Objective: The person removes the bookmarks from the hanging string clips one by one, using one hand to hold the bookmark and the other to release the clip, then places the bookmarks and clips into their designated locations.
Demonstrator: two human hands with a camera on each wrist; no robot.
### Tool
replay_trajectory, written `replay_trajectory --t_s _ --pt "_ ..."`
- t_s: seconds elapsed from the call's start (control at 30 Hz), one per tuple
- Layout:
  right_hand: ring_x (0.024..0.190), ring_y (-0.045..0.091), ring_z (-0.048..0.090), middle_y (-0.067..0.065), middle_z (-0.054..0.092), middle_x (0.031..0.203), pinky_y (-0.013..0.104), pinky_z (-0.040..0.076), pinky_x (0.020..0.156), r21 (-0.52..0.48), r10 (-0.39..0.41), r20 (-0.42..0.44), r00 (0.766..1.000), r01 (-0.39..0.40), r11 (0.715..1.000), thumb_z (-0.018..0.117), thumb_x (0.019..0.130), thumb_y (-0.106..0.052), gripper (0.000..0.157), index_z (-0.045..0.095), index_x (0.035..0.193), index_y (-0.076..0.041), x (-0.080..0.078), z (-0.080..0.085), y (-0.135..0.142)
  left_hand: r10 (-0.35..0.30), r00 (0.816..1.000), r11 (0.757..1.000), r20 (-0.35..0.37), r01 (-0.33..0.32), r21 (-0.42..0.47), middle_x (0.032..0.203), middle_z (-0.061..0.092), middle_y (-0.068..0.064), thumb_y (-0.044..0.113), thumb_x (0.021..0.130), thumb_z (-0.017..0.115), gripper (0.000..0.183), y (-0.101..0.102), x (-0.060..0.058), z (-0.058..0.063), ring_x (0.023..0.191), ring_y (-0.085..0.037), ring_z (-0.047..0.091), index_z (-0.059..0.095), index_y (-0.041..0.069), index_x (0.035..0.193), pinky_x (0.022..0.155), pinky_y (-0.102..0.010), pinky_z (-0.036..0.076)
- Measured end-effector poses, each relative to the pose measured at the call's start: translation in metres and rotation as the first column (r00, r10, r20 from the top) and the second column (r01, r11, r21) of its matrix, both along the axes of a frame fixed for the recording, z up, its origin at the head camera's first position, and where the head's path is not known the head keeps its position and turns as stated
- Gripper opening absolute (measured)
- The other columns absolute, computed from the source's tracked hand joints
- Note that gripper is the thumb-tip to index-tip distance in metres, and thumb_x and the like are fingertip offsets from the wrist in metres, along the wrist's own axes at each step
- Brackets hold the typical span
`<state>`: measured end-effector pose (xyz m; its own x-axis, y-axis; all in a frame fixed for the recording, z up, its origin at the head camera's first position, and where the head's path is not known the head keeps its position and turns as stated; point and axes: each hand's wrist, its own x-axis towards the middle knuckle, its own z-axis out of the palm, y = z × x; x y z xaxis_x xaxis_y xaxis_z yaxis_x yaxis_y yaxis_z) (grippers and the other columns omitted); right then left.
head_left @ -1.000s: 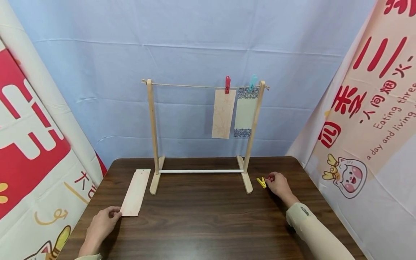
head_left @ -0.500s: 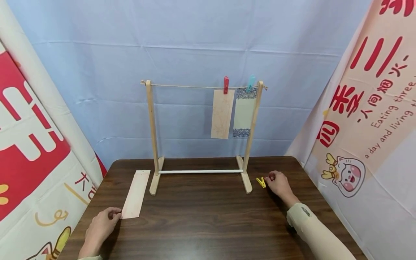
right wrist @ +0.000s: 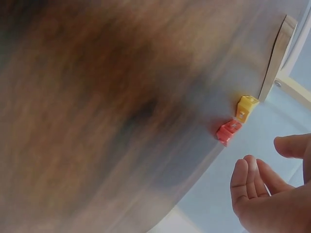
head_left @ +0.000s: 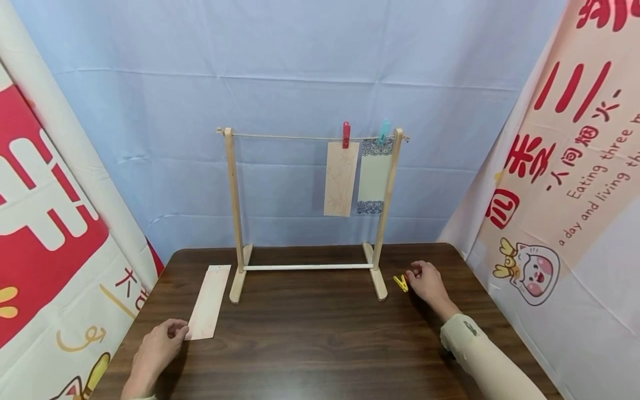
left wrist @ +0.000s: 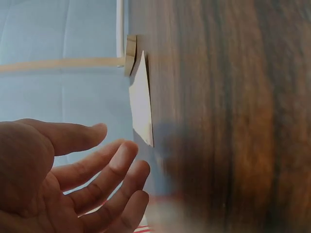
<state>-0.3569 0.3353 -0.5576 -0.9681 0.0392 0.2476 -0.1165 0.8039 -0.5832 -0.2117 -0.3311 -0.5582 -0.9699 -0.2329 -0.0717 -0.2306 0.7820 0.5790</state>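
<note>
A pale paper strip (head_left: 210, 303) with a hole near its far end lies at the table's left. My left hand (head_left: 156, 349) is at its near left corner, thumb and fingers apart; in the left wrist view this hand (left wrist: 92, 179) has relaxed fingers and holds nothing. At the right, a yellow clothespin (head_left: 400, 284) and a red clothespin (right wrist: 228, 131) lie side by side on the table. My right hand (head_left: 426, 282) is right beside them, partly covering the red one in the head view. In the right wrist view the right hand (right wrist: 272, 194) has thumb and fingers apart, nothing between them.
A wooden rack (head_left: 234, 205) with a string (head_left: 285, 136) stands at the table's back. From the string hang a beige strip (head_left: 341, 180) under a red clothespin (head_left: 346, 135) and a blue-patterned strip (head_left: 375, 176) under a teal clothespin (head_left: 384, 132). Printed cloths hang at both sides.
The head view has shifted slightly. Both hands stay in nearly the same places, beside the paper strip and the clothespins. The small step on the strip's lower right edge no longer shows.
</note>
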Motion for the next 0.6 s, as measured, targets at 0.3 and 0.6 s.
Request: replay_trajectory --t_s 0.3,0.6 --pt "0.091 0.033 0.064 0.022 0.065 0.104 0.049 0.054 0.080 -0.006 0.018 -0.056 0.998 -0.018 1.000 0.069 0.103 -0.009 0.035 0.065 0.131 0.013 0.003 0.010 -0.010 -0.038 0.997 0.999 -0.063 0.039 0.015 0.107 0.078 -0.014 0.027 0.107 0.066 0.034 0.006 -0.006 0.002 0.093 -0.032 0.073 0.071 0.000 0.126 0.074 -0.055 0.056" --pt "0.090 0.030 0.065 0.021 0.066 0.103 0.045 0.054 0.079 -0.014 0.049 -0.112 0.992 -0.051 0.999 0.070 0.103 -0.007 0.032 0.066 0.129 0.012 0.006 0.022 -0.022 -0.068 0.987 0.998 -0.145 0.070 0.008 0.110 0.079 -0.018 0.022 0.106 0.066 0.031 0.014 -0.012 0.002 0.111 -0.047 0.071 0.073 -0.001 0.125 0.092 -0.066 0.052"
